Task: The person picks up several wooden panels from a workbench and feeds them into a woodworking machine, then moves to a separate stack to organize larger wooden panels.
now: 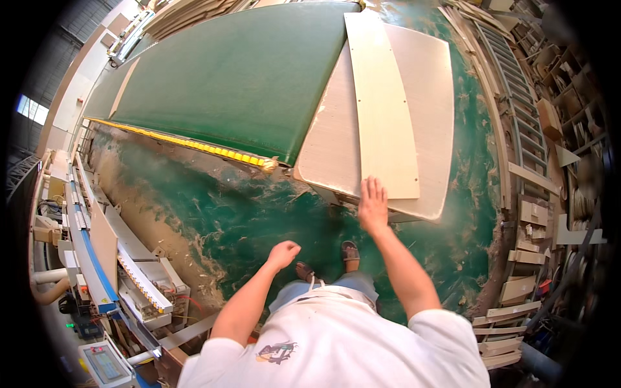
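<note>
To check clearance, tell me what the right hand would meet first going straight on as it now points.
The right hand would likely meet the long pale board first: it seems to touch its near end, though depth is unclear.

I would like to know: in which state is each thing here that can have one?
Right hand: open, fingers on the panel's near end
Left hand: curled, nothing visible in it
Long panel: lying on the pale table
Green belt: moving or stopped, cannot tell
Floor: strewn with pale dust
</note>
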`<state>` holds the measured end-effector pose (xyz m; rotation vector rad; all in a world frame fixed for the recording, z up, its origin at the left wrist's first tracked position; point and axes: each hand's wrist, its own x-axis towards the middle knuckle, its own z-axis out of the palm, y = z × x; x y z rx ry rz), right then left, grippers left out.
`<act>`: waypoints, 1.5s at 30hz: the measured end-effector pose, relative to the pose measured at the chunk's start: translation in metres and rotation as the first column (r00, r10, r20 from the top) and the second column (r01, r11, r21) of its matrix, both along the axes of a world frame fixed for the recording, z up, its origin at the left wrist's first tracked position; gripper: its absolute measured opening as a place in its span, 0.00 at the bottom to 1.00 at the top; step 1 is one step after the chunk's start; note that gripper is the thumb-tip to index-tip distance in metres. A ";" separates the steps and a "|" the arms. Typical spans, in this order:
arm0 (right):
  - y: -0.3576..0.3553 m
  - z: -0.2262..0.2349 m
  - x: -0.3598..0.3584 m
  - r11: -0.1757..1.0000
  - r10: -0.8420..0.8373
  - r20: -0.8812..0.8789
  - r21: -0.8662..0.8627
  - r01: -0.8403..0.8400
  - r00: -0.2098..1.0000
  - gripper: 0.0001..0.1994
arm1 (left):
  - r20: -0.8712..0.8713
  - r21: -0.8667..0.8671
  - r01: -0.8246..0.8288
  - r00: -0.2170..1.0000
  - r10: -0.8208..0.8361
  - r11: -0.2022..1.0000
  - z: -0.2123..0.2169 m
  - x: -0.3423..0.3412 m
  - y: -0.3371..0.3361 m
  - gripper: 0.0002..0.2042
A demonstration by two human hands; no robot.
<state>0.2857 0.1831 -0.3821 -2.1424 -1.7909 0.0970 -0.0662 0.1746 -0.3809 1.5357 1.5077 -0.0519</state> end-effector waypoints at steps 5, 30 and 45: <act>-0.100 0.013 -0.010 0.998 0.012 -0.112 -0.055 -0.019 0.994 0.38 | 0.123 -0.031 0.249 0.962 -0.244 0.968 0.010 0.149 0.037 0.20; -0.444 0.022 -0.002 0.219 -0.398 -0.743 -0.647 0.731 -0.538 0.33 | 0.503 -0.689 0.044 0.748 0.433 0.723 -0.025 0.332 0.006 0.14; -0.213 0.080 0.085 0.599 -0.736 -0.583 -0.324 0.732 0.344 0.19 | 0.672 -0.421 -0.417 0.454 0.586 0.806 0.111 -0.042 -0.041 0.18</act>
